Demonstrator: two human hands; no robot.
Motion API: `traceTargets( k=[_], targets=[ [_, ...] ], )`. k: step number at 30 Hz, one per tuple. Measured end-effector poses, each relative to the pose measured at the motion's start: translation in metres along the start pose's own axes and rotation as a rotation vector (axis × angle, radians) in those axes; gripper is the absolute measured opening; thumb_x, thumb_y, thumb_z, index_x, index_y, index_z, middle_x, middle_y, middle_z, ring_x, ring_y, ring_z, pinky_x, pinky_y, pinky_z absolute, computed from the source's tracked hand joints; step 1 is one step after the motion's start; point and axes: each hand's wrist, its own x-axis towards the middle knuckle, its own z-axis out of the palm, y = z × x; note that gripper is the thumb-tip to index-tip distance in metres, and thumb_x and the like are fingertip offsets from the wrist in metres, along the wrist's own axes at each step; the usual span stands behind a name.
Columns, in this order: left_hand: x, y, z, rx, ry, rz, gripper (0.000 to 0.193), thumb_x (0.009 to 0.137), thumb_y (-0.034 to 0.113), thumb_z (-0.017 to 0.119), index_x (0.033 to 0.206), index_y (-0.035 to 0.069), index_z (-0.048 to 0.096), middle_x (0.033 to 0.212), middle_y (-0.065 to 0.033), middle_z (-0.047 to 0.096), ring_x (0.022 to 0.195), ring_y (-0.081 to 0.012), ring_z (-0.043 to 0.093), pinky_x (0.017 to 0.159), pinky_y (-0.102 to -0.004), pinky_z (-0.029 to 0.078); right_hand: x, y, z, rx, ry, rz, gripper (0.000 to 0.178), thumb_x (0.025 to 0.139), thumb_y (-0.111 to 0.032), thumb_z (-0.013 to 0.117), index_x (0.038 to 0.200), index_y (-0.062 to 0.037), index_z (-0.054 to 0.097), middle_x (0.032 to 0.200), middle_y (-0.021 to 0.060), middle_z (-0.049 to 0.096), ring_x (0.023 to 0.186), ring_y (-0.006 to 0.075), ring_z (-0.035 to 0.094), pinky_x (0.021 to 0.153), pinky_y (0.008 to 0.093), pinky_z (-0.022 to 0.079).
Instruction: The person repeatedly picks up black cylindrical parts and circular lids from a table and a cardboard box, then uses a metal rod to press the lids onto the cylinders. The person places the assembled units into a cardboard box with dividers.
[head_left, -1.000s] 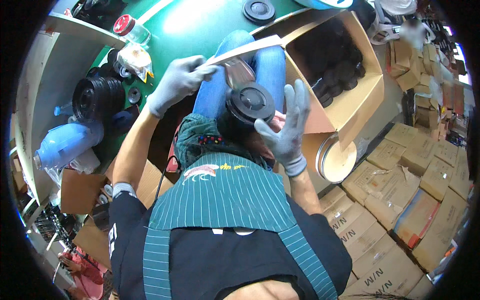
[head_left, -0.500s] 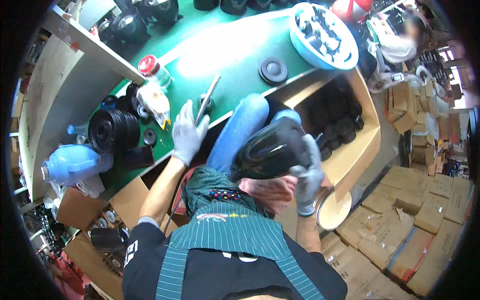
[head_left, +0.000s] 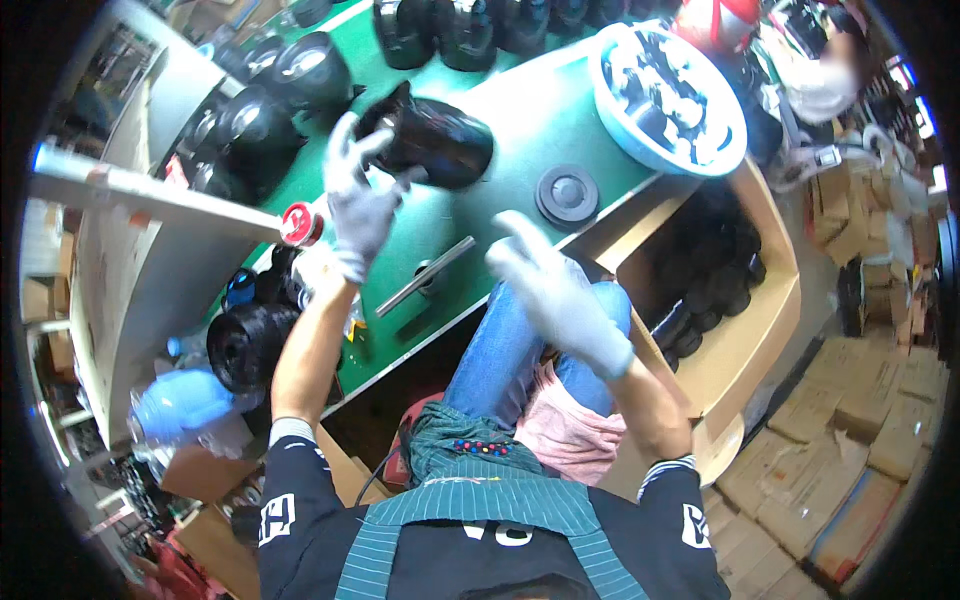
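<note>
Over the green bench [head_left: 520, 150], has a glossy black vessel [head_left: 445, 145] just to the right of the left hand [head_left: 362, 205], touching or nearly touching the gloved fingers and thumb. Impossible to say, through the blur, whether clasped or loose in that grip, or whether held up or resting on the surface. Runs lengthwise from an uneven end near the fingertips to a smoother end at the right, sloping slightly down the view — across the line of the left forearm rather than along it. Lies well apart from the right hand [head_left: 560, 300], stretched above the thighs with fingers extended and nothing in the grip. Has, just beside those right fingertips, the upper end of a silvery rod [head_left: 445, 261], slanted on the bench, and a flat black disc [head_left: 568, 193] farther out.

Compared with half a second ago, no longer has the vessel above the lap beside the right hand — now out over the bench, by the left. Shows more pink cloth [head_left: 570, 430] on the lap.
</note>
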Motion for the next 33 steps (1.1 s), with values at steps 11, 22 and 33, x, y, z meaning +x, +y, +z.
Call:
traceTargets(
  k=[11, 22, 33],
  targets=[
    [0.193, -0.174, 0.113, 0.746, 0.007, 0.474, 0.070, 0.077, 0.065, 0.089, 0.129, 0.018, 0.080, 0.142, -0.0155, 0.070, 0.133, -0.0359, 0.064, 0.112, -0.0477, 0.050, -0.031, -0.124, -0.095, -0.197, -0.434, -0.398, 0.019, 0.099, -0.013, 0.067, 0.117, -0.0071, 0.070, 0.107, 0.0136, 0.072, 0.086, 0.0257, 0.074, 0.067, 0.0415, 0.056],
    [0.194, -0.196, 0.126, 1.110, -0.032, 0.318, 0.099, 0.084, 0.084, 0.070, 0.154, 0.015, 0.057, 0.155, -0.0166, 0.060, 0.140, -0.0411, 0.058, 0.109, -0.0573, 0.049, -0.079, -0.111, -0.095, -0.073, -0.262, -0.279, 0.015, 0.099, -0.017, 0.069, 0.110, -0.0083, 0.071, 0.097, 0.0109, 0.068, 0.079, 0.0232, 0.069, 0.064, 0.0406, 0.052],
    [-0.012, 0.153, 0.227, -0.104, -0.659, 0.843, 0.049, 0.094, 0.003, 0.077, 0.142, 0.008, 0.069, 0.140, -0.0135, 0.071, 0.131, -0.0304, 0.066, 0.114, -0.0426, 0.050, -0.182, -0.094, -0.135, -0.163, -0.163, -0.071, 0.013, 0.099, -0.021, 0.071, 0.104, -0.0095, 0.071, 0.088, 0.0082, 0.064, 0.071, 0.0207, 0.064, 0.061, 0.0397, 0.049]
  ],
)
